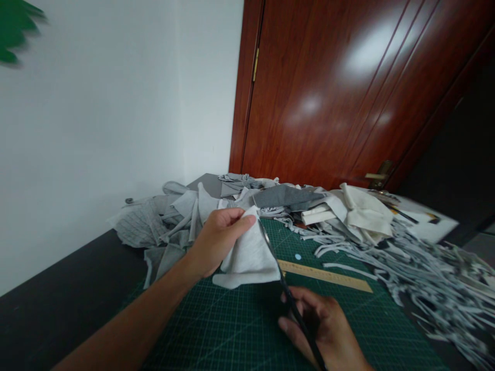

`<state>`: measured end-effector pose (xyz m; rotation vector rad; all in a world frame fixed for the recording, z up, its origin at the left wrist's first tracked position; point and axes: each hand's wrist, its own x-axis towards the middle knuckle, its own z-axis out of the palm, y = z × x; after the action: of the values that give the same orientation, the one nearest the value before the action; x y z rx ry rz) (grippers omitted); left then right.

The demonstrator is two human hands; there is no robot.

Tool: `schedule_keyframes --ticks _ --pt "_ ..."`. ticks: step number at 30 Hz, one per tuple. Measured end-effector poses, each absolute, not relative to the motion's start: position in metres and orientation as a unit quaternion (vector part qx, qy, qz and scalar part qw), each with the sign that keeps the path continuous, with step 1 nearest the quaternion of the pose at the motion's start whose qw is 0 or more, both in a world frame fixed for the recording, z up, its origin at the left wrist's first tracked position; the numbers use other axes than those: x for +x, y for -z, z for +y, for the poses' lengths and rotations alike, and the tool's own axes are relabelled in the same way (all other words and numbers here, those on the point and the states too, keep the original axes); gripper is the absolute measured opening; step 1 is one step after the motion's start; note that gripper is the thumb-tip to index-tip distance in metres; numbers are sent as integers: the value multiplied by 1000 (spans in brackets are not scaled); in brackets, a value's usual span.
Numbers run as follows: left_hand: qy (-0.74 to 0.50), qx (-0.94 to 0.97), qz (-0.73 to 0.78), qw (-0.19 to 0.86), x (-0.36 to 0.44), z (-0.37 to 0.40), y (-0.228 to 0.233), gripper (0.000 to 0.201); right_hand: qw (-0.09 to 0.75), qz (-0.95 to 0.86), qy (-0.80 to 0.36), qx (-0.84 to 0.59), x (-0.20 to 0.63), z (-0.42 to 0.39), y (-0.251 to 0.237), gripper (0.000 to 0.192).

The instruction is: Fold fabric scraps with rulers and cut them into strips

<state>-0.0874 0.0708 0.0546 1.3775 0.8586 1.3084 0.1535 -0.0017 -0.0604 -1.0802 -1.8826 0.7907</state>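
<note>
A dark red wooden door (348, 93) with a brass handle (377, 176) fills the upper right, beside a white wall (96, 129). Below them a dark table (58, 288) carries a green cutting mat (232, 330) printed with a pale grid; any numbering on it is too small to read. A heap of grey and white fabric scraps (270, 198) lies along the far edge, and a spread of thin cut strips (425, 273) trails down the right side. A wooden ruler (328, 275) lies on the mat, its markings illegible. The left hand (216, 239) pinches a pale grey cloth piece (249, 257) held above the mat. The right hand (325, 330) grips scissors (284, 286), whose blades run along the cloth's right edge.
</note>
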Motion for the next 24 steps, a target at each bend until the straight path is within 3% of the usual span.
schedule_keyframes --ticks 15,24 --pt "-488 582 353 546 -90 72 -51 24 437 -742 -301 -410 154 0 68 26" --pt "-477 597 369 528 -91 72 -51 24 406 -745 -314 -425 151 0 58 22"
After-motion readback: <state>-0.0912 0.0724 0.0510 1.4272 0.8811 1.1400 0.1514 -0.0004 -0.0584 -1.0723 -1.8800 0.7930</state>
